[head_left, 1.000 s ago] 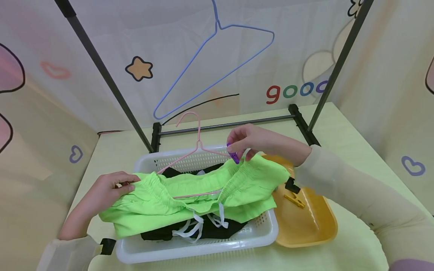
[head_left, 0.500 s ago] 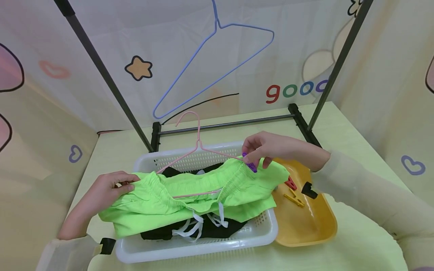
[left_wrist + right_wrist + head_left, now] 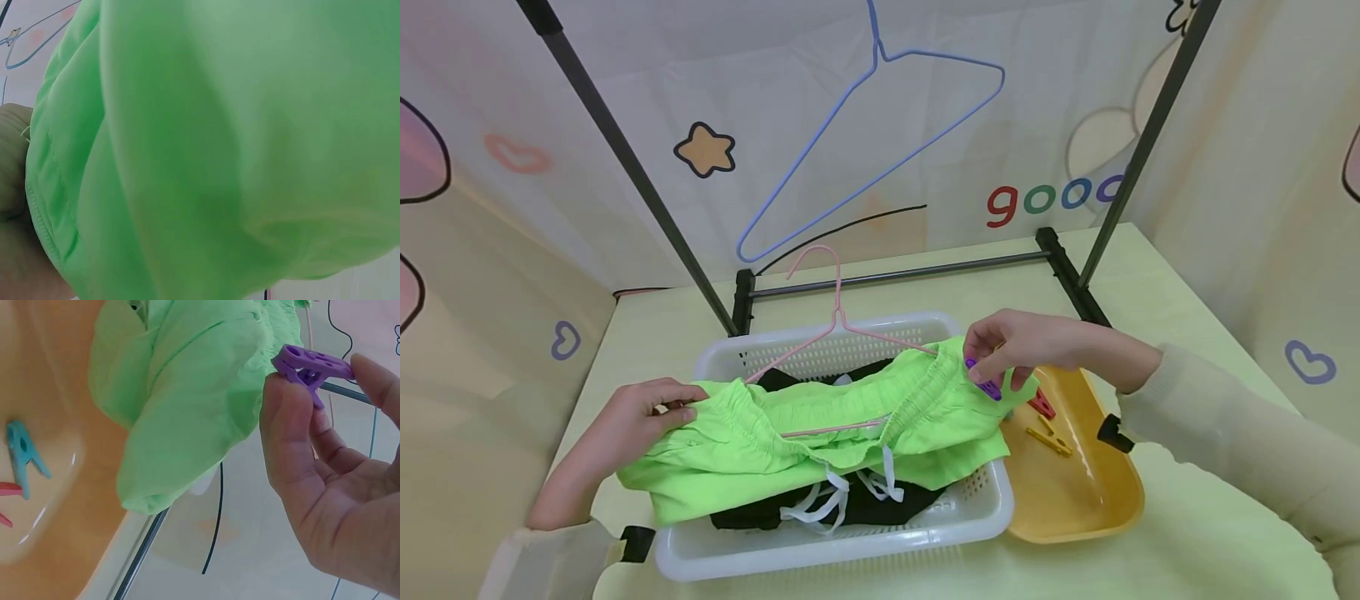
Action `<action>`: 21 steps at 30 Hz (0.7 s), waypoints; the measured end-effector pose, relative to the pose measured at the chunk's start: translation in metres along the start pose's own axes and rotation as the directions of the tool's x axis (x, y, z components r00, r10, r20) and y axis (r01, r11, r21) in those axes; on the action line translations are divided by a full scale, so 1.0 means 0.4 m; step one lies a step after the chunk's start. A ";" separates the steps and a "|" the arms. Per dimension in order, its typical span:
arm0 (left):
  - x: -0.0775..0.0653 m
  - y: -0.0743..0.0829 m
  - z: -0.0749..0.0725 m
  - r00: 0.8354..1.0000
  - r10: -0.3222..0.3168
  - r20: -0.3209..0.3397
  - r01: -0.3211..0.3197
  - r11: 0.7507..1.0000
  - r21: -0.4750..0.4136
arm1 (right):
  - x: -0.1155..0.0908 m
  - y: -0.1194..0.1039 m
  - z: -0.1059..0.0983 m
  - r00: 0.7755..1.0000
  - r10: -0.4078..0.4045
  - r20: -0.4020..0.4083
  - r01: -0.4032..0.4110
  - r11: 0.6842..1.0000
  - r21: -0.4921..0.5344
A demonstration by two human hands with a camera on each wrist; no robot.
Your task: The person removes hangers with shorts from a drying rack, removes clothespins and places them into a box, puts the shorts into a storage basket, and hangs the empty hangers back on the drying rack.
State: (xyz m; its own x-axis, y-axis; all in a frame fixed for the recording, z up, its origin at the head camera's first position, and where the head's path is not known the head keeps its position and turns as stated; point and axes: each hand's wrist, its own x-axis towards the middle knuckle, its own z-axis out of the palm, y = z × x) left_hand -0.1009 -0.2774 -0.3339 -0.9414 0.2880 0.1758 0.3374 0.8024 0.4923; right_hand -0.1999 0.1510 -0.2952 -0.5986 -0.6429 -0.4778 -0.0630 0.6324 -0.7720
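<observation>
Bright green shorts (image 3: 730,479) with white drawstrings lie spread over the basket. A pink hanger (image 3: 838,287) runs through their waistband, its hook pointing up. My left hand (image 3: 643,421) pinches the left end of the waistband; in the left wrist view the green fabric hides most of that hand. Between thumb and fingers my right hand (image 3: 1022,346) holds a purple clothespin (image 3: 309,361) just over the right side of the shorts. In the right wrist view the clothespin stands apart from the hanging fabric.
A white basket (image 3: 835,560) holds a black garment (image 3: 748,515). To its right sits an orange-yellow basin (image 3: 1105,508) with yellow (image 3: 1049,440), red (image 3: 1042,405) and teal clothespins (image 3: 24,456). Behind rises a dark rack (image 3: 895,275); a blue hanger (image 3: 875,52) hangs above.
My right hand has moved right and slightly down with the purple clothespin, away from the hanger's right arm toward the right end of the shorts. My left hand keeps its place.
</observation>
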 end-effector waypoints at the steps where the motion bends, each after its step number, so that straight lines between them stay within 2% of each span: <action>1: 0.000 0.000 -0.001 1.000 0.000 0.002 0.000 1.000 -0.002 | -0.003 0.004 0.000 1.000 0.005 0.005 -0.005 1.000 -0.002; 12: 0.001 0.000 -0.001 1.000 -0.004 0.006 0.004 1.000 0.004 | -0.031 0.041 0.014 0.994 0.074 0.074 -0.074 0.997 0.002; 21: 0.003 0.001 0.000 1.000 -0.005 0.010 0.005 1.000 0.002 | -0.033 0.080 0.031 0.991 0.074 0.108 -0.072 0.997 -0.023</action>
State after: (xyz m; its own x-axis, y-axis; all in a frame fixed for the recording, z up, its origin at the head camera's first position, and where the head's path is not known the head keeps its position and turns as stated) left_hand -0.1018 -0.2768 -0.3335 -0.9431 0.2889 0.1645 0.3323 0.8052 0.4911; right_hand -0.1843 0.1744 -0.3188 -0.5120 -0.6370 -0.5762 -0.0381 0.6870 -0.7256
